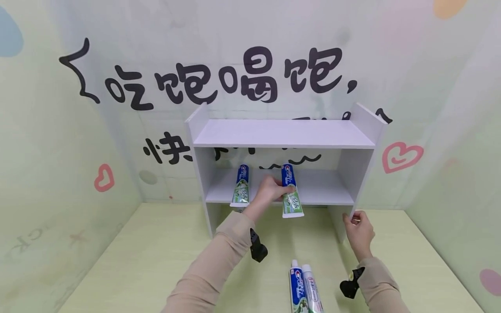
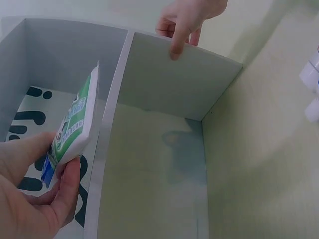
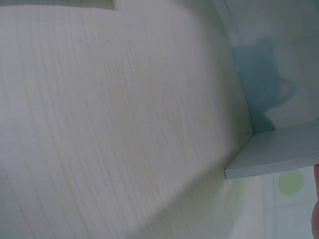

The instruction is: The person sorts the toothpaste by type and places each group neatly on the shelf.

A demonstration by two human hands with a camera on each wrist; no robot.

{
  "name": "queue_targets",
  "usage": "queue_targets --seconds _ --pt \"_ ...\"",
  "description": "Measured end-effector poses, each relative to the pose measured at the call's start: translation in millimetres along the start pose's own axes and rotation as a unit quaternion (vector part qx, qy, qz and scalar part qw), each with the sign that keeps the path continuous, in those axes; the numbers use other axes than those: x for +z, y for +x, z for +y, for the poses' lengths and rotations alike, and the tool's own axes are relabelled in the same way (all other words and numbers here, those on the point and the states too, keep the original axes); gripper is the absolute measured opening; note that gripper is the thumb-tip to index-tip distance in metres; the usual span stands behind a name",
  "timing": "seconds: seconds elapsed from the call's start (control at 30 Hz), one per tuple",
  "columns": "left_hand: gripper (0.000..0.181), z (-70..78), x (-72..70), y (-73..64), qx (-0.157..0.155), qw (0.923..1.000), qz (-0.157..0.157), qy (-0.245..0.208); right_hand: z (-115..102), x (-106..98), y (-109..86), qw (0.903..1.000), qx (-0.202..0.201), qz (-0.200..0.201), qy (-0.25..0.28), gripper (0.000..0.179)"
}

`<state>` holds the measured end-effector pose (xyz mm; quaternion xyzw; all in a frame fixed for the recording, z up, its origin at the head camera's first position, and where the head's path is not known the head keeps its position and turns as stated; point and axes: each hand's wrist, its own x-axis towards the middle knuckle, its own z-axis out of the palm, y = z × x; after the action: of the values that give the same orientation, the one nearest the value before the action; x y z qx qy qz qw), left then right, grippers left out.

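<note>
Centrally, a white shelf unit [image 1: 283, 134] stands on a pale table [image 1: 148, 252], its wood grain plain in the right wrist view. Behind the unit: light wall [image 1: 168, 26], bold black lettering [image 1: 260, 74] partly hidden by it; pink hearts [image 1: 398, 161], one either side. Left hand [image 1: 270, 190] pinches a blue-and-green toothpaste tube [image 1: 291, 200] between thumb and fingers, at the front of the unit's lower board [image 1: 325, 187]; contact with board cannot be told. Right hand [image 1: 359, 231], fingers bent, grips the unit's right side panel [image 1: 358, 178], low at its front edge. Second blue-and-green tube [image 1: 241, 189] lies on the unit's left half. Before the unit, on the table: blue tube [image 1: 298, 289], white tube [image 1: 312, 289], side by side.
</note>
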<state>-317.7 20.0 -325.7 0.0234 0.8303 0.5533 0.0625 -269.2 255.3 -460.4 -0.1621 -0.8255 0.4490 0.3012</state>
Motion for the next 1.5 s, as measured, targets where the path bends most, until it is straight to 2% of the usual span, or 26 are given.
queue_targets --seconds 0.3,0.57,0.73,0.97,1.1,1.23,1.37,1.5 --pt "0.043 -5.8 -4.8 10.8 -0.004 0.9987 0.047 0.019 -3.0 3.6 -3.3 1.0 -0.002 -0.002 -0.002 0.02" --pt "0.037 -5.0 -6.2 13.3 -0.005 0.9977 0.06 0.032 -5.7 3.4 -4.1 1.0 -0.002 -0.003 -0.001 0.02" --pt "0.034 -4.9 -4.2 13.4 0.008 0.9965 0.061 0.057 -4.2 2.4 -3.8 0.9999 -0.003 -0.01 -0.005 0.021" --pt "0.032 -10.5 0.2 10.1 0.046 0.991 0.061 0.11 0.6 2.4 -6.9 1.0 0.0 -0.007 0.004 0.022" --pt "0.032 -10.2 -2.8 5.8 0.061 0.989 0.046 0.127 1.4 2.5 -8.3 1.0 0.001 -0.007 0.004 0.022" --pt "0.034 -8.7 -11.3 -3.1 0.058 0.9903 0.026 0.123 -0.1 2.2 -7.3 1.0 -0.001 -0.005 0.002 0.021" --pt "0.052 -11.7 -19.5 -17.5 0.056 0.9902 0.015 0.127 -2.1 2.3 -4.5 1.0 -0.004 0.0 0.005 0.02" --pt "0.055 -19.9 -21.8 -31.7 0.08 0.9925 0.005 0.092 -3.2 0.7 -0.4 1.0 0.0 0.004 0.006 0.02"
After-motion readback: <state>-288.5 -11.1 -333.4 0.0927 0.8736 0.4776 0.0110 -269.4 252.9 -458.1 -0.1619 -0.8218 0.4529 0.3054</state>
